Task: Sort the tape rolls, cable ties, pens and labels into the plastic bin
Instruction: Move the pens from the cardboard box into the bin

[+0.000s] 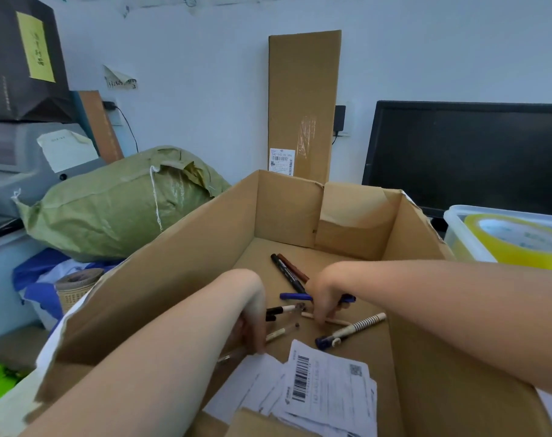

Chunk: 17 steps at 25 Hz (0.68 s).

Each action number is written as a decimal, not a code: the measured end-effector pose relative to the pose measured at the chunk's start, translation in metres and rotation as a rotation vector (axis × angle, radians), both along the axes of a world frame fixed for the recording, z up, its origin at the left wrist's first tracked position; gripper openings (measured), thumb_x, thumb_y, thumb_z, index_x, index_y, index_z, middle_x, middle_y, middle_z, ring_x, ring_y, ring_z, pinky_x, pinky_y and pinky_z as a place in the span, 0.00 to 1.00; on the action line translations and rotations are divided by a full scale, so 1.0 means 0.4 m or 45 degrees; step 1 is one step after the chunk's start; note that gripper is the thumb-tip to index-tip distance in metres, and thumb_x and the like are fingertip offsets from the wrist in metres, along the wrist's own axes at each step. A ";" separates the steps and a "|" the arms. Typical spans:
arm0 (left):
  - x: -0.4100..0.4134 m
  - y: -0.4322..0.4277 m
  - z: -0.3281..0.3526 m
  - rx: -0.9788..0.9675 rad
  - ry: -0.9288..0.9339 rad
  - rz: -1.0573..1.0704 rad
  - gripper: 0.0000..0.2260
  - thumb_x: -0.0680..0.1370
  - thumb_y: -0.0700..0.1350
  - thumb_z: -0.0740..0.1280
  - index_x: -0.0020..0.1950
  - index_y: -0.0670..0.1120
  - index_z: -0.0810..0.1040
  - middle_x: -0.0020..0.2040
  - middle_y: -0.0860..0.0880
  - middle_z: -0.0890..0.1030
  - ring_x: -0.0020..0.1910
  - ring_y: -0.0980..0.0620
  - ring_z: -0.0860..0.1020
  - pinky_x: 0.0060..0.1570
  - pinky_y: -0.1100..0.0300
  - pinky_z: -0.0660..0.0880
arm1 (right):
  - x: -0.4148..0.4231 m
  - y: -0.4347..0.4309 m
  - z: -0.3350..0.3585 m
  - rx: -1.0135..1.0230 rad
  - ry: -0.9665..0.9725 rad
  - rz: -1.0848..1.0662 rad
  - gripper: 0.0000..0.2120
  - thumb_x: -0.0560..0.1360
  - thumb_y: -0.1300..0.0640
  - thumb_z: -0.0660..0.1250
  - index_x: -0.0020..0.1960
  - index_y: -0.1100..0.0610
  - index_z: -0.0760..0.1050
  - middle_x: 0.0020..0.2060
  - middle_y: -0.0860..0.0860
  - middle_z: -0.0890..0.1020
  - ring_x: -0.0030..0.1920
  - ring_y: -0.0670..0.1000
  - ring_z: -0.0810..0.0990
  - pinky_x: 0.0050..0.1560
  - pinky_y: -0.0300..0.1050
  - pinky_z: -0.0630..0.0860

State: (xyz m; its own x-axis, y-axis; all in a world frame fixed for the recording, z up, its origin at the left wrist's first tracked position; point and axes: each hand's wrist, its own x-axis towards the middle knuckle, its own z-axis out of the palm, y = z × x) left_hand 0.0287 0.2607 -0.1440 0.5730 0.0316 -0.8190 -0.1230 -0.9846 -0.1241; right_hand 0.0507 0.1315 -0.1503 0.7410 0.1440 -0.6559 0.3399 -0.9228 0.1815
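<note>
Both hands reach into the cardboard box (pixel 186 247). The left hand (pixel 252 326) hides its fingers among pens; its grip cannot be told. The right hand (pixel 326 298) pinches a cream pen (pixel 326 320) lying left-right. Shipping labels (pixel 325 389) lie near; a yellow tape roll (pixel 517 239) sits in the clear plastic bin (pixel 457 228), cut off at right.

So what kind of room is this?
Probably an office or small packing room. A dark monitor stands by the wall, shipping labels and pens lie in an open cardboard box, and a yellow tape roll sits in a plastic bin.
</note>
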 end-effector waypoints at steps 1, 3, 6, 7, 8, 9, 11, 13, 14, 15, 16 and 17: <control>-0.009 -0.010 -0.007 0.038 -0.026 -0.062 0.22 0.78 0.51 0.65 0.66 0.39 0.70 0.56 0.39 0.78 0.46 0.47 0.78 0.50 0.57 0.76 | -0.010 0.003 -0.012 -0.002 -0.047 0.053 0.08 0.76 0.57 0.64 0.52 0.62 0.73 0.35 0.53 0.73 0.32 0.50 0.71 0.32 0.40 0.69; -0.015 -0.019 -0.020 0.019 -0.139 -0.113 0.24 0.77 0.47 0.66 0.70 0.39 0.67 0.63 0.39 0.75 0.47 0.46 0.75 0.57 0.54 0.73 | -0.024 0.008 -0.027 -0.011 -0.200 0.158 0.14 0.77 0.59 0.64 0.60 0.64 0.72 0.43 0.56 0.78 0.38 0.51 0.74 0.35 0.41 0.72; 0.003 -0.012 -0.024 -0.083 -0.195 -0.054 0.18 0.79 0.44 0.62 0.66 0.38 0.70 0.41 0.42 0.75 0.32 0.49 0.71 0.40 0.58 0.73 | -0.012 0.014 -0.039 -0.024 -0.171 0.156 0.13 0.78 0.61 0.61 0.60 0.65 0.72 0.41 0.56 0.77 0.36 0.52 0.73 0.39 0.43 0.72; 0.018 -0.006 -0.024 -0.130 -0.202 0.000 0.15 0.79 0.45 0.59 0.63 0.38 0.72 0.37 0.43 0.72 0.29 0.50 0.70 0.34 0.61 0.71 | -0.002 0.014 -0.038 -0.029 -0.136 0.126 0.11 0.78 0.61 0.61 0.58 0.64 0.73 0.37 0.55 0.74 0.35 0.52 0.73 0.39 0.42 0.72; 0.034 0.005 -0.025 -0.184 -0.216 0.068 0.12 0.80 0.46 0.57 0.58 0.40 0.71 0.35 0.44 0.71 0.27 0.51 0.70 0.30 0.62 0.70 | 0.010 0.016 -0.032 -0.042 -0.117 0.103 0.08 0.78 0.61 0.60 0.55 0.63 0.73 0.36 0.54 0.73 0.35 0.52 0.73 0.39 0.42 0.71; 0.050 0.017 -0.027 -0.256 -0.245 0.151 0.11 0.80 0.46 0.55 0.54 0.40 0.69 0.35 0.44 0.71 0.25 0.51 0.70 0.28 0.63 0.70 | 0.018 0.016 -0.020 -0.045 -0.114 0.076 0.08 0.78 0.61 0.60 0.54 0.63 0.73 0.37 0.55 0.74 0.37 0.52 0.73 0.39 0.42 0.71; 0.066 0.039 -0.026 -0.456 -0.309 0.353 0.09 0.79 0.45 0.53 0.52 0.40 0.66 0.35 0.45 0.70 0.26 0.51 0.69 0.29 0.60 0.72 | 0.037 0.015 0.014 -0.014 -0.143 0.011 0.09 0.77 0.61 0.58 0.52 0.64 0.74 0.39 0.56 0.74 0.36 0.53 0.73 0.40 0.43 0.70; 0.061 0.048 -0.015 -0.724 -0.333 0.515 0.08 0.81 0.42 0.52 0.52 0.38 0.65 0.35 0.44 0.73 0.28 0.51 0.74 0.29 0.59 0.76 | 0.044 0.009 0.062 0.063 -0.254 -0.041 0.09 0.77 0.63 0.57 0.51 0.65 0.74 0.37 0.56 0.73 0.33 0.53 0.71 0.33 0.41 0.69; 0.058 0.048 -0.004 -0.887 -0.344 0.576 0.07 0.81 0.39 0.51 0.50 0.37 0.65 0.37 0.42 0.74 0.28 0.51 0.77 0.29 0.59 0.77 | 0.048 0.004 0.082 0.148 -0.332 -0.086 0.10 0.78 0.64 0.57 0.55 0.66 0.73 0.39 0.57 0.74 0.34 0.54 0.72 0.30 0.40 0.68; 0.054 0.048 0.009 -1.061 -0.354 0.625 0.06 0.81 0.38 0.51 0.48 0.37 0.66 0.37 0.42 0.75 0.26 0.52 0.79 0.28 0.59 0.78 | 0.053 0.000 0.099 0.260 -0.397 -0.151 0.12 0.78 0.65 0.57 0.59 0.67 0.71 0.43 0.58 0.75 0.37 0.54 0.73 0.29 0.40 0.68; 0.051 0.048 0.022 -1.228 -0.365 0.658 0.06 0.81 0.37 0.52 0.46 0.38 0.66 0.35 0.43 0.75 0.24 0.54 0.78 0.27 0.60 0.77 | 0.062 -0.005 0.109 0.392 -0.461 -0.217 0.13 0.78 0.64 0.57 0.61 0.67 0.70 0.46 0.58 0.76 0.40 0.55 0.74 0.30 0.41 0.69; 0.048 0.047 0.035 -1.372 -0.366 0.682 0.06 0.81 0.37 0.54 0.46 0.40 0.67 0.33 0.46 0.73 0.22 0.55 0.75 0.26 0.61 0.75 | 0.068 -0.009 0.119 0.552 -0.536 -0.280 0.13 0.78 0.62 0.57 0.60 0.66 0.70 0.46 0.57 0.78 0.40 0.54 0.75 0.32 0.41 0.70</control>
State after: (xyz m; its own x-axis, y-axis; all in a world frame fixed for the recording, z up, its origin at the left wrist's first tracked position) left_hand 0.0480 0.2793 -0.1300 0.8589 -0.2945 -0.4191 0.2245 -0.5191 0.8247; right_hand 0.0781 0.1277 -0.1027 0.9648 0.1464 -0.2186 0.1157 -0.9823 -0.1474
